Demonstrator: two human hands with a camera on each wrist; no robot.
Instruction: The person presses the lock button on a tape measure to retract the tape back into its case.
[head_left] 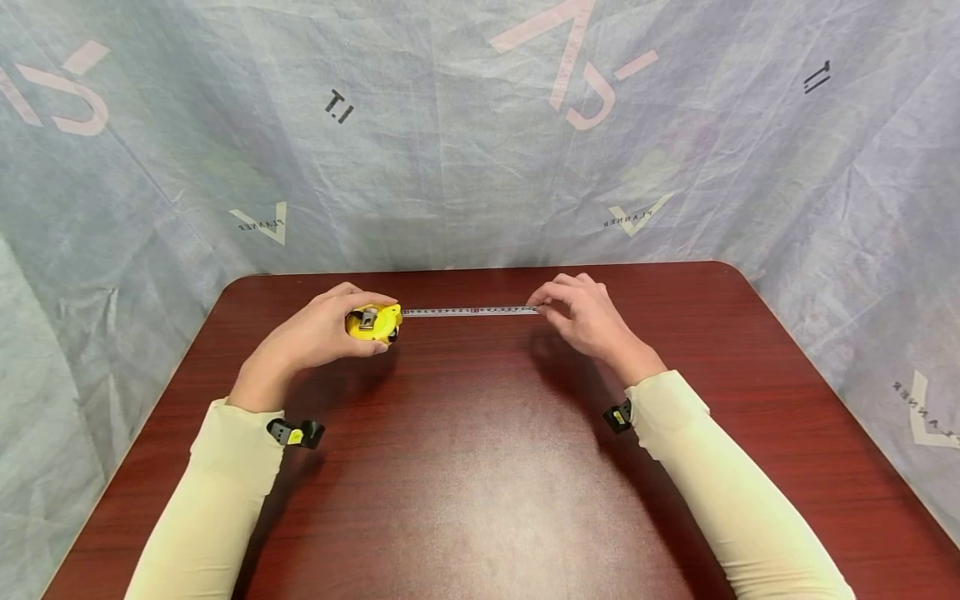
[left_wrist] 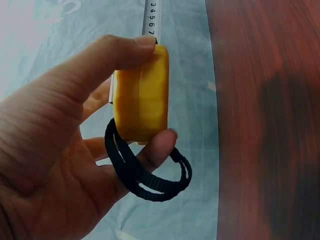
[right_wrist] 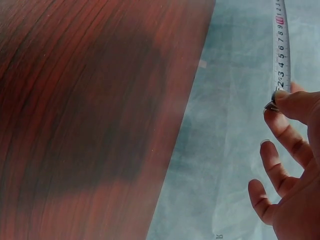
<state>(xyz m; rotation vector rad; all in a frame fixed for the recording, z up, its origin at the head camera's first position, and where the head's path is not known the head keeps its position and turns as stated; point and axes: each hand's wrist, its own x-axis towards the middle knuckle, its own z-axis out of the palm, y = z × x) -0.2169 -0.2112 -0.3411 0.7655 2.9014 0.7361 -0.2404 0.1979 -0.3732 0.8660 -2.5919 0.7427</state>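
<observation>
A yellow tape measure (head_left: pixel 377 323) is gripped by my left hand (head_left: pixel 318 327), between thumb and fingers. From its case a white blade (head_left: pixel 465 312) with black numbers runs straight across to the right. My right hand (head_left: pixel 587 318) pinches the blade's free end, and the small metal hook (right_wrist: pixel 271 105) shows at its thumb and index fingertips in the right wrist view. The other right fingers are loosely bent. In the left wrist view, a black strap (left_wrist: pixel 145 182) loops down from the yellow case. Both hands are above the far part of the table, shadows beneath them.
The dark red wooden table (head_left: pixel 465 467) has rounded far corners. Behind it and along both sides hangs a pale grey-blue sheet (head_left: pixel 420 167) with printed letters. Each wrist wears a black strap device, one left (head_left: pixel 295 432) and one right (head_left: pixel 618 416).
</observation>
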